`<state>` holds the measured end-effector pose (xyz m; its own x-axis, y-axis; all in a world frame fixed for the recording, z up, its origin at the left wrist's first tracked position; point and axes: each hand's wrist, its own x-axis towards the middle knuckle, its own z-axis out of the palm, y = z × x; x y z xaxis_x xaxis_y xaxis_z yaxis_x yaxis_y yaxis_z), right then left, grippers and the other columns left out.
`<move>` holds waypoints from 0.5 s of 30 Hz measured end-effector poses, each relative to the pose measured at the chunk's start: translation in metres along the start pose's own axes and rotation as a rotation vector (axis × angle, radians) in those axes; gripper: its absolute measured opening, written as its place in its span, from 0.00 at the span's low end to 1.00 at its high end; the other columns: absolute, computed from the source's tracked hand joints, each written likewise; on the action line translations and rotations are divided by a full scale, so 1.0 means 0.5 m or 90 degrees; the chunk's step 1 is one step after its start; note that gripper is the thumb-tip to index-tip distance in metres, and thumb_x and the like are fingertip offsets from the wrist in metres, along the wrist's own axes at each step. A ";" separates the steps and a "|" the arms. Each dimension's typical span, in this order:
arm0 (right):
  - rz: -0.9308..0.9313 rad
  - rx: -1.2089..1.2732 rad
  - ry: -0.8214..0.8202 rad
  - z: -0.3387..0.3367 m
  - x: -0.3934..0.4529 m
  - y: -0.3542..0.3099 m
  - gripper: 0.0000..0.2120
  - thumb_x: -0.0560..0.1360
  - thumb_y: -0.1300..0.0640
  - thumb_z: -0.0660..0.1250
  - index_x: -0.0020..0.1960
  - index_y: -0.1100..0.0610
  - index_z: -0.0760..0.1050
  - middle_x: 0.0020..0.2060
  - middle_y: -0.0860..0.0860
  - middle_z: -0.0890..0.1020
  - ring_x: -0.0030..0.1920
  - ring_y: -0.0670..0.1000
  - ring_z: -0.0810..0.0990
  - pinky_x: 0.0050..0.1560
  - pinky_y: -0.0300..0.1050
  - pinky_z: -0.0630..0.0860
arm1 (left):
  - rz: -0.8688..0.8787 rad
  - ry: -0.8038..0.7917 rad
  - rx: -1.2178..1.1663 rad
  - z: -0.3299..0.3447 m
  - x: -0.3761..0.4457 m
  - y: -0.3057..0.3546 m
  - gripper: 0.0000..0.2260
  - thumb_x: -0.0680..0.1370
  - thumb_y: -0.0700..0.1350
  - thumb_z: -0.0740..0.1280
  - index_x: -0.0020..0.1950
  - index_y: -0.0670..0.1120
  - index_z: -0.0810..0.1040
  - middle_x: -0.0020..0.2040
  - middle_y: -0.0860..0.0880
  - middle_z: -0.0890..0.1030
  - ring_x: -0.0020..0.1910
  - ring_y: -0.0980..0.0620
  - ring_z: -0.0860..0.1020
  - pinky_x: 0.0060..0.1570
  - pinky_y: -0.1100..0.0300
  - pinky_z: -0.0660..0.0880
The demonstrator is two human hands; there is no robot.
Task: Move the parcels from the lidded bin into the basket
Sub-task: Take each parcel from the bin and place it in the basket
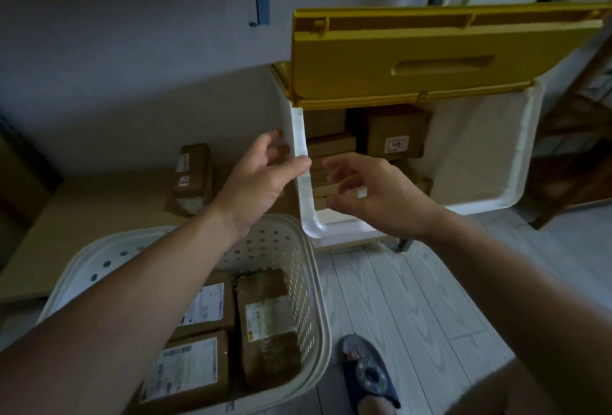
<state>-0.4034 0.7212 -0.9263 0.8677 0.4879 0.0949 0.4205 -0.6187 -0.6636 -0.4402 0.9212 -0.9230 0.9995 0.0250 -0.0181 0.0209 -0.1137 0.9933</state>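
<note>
Left hand (261,176) on bin (299,150), parcels (395,133) inside

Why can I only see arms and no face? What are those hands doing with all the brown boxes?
The camera sits on the person's head and looks down, so you see only their arms. No machine here, just two bare hands. The left hand touches the white rim of the bin, whose yellow lid is flipped up. The right hand reaches toward the bin's opening with loose fingers and holds nothing. Brown parcels are stacked in the bin. Three parcels already lie in the white basket with holes in its wall. One more parcel sits beside the bin. A slippered foot stands on the floor.
</note>
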 end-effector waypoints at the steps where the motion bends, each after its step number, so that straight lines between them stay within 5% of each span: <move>1: 0.017 -0.019 0.017 -0.007 0.004 0.015 0.29 0.75 0.50 0.74 0.74 0.51 0.71 0.60 0.45 0.80 0.57 0.45 0.80 0.51 0.35 0.75 | -0.002 0.003 0.002 0.007 0.018 -0.001 0.33 0.73 0.54 0.75 0.75 0.54 0.67 0.65 0.54 0.79 0.62 0.58 0.78 0.61 0.56 0.74; 3: 0.055 -0.057 0.045 -0.017 0.018 0.047 0.31 0.75 0.51 0.74 0.75 0.51 0.68 0.61 0.46 0.78 0.57 0.46 0.77 0.49 0.34 0.72 | 0.007 0.021 -0.003 0.024 0.050 -0.009 0.42 0.64 0.58 0.78 0.75 0.54 0.67 0.67 0.51 0.78 0.65 0.51 0.78 0.66 0.48 0.74; 6: 0.110 -0.080 0.085 -0.020 0.054 0.096 0.34 0.75 0.51 0.74 0.76 0.51 0.65 0.63 0.49 0.76 0.59 0.49 0.76 0.53 0.40 0.73 | 0.000 0.063 0.040 0.051 0.100 -0.030 0.38 0.64 0.58 0.78 0.72 0.54 0.70 0.63 0.51 0.80 0.62 0.52 0.79 0.64 0.48 0.76; 8: 0.143 -0.070 0.110 -0.015 0.082 0.131 0.35 0.74 0.50 0.75 0.76 0.51 0.65 0.63 0.50 0.75 0.60 0.50 0.75 0.56 0.43 0.72 | -0.001 0.116 0.082 0.069 0.117 -0.033 0.30 0.72 0.51 0.74 0.71 0.42 0.72 0.47 0.49 0.81 0.45 0.63 0.80 0.47 0.64 0.78; 10: 0.186 -0.045 0.132 -0.011 0.113 0.160 0.34 0.74 0.49 0.74 0.75 0.52 0.65 0.61 0.50 0.75 0.60 0.51 0.74 0.56 0.44 0.72 | -0.003 0.176 0.128 0.085 0.126 -0.043 0.22 0.79 0.40 0.66 0.66 0.26 0.68 0.30 0.48 0.68 0.21 0.62 0.69 0.23 0.70 0.65; 13: 0.344 0.239 0.201 0.000 0.165 0.204 0.32 0.72 0.45 0.76 0.71 0.53 0.67 0.58 0.51 0.79 0.58 0.55 0.79 0.59 0.53 0.78 | -0.033 0.221 0.089 0.097 0.133 -0.053 0.13 0.80 0.35 0.62 0.52 0.22 0.70 0.25 0.51 0.61 0.17 0.58 0.62 0.18 0.69 0.58; 15: 0.466 0.485 0.274 -0.003 0.209 0.228 0.44 0.65 0.41 0.78 0.74 0.51 0.62 0.60 0.53 0.78 0.59 0.59 0.79 0.62 0.61 0.78 | -0.038 0.224 0.083 0.098 0.132 -0.050 0.13 0.79 0.34 0.62 0.35 0.33 0.67 0.22 0.53 0.60 0.18 0.57 0.62 0.18 0.68 0.58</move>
<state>-0.2645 0.7009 -0.9909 0.9191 -0.1783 -0.3512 -0.3666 -0.0612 -0.9284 -0.3735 0.8770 -0.9546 0.9280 0.3722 -0.0131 0.1044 -0.2261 0.9685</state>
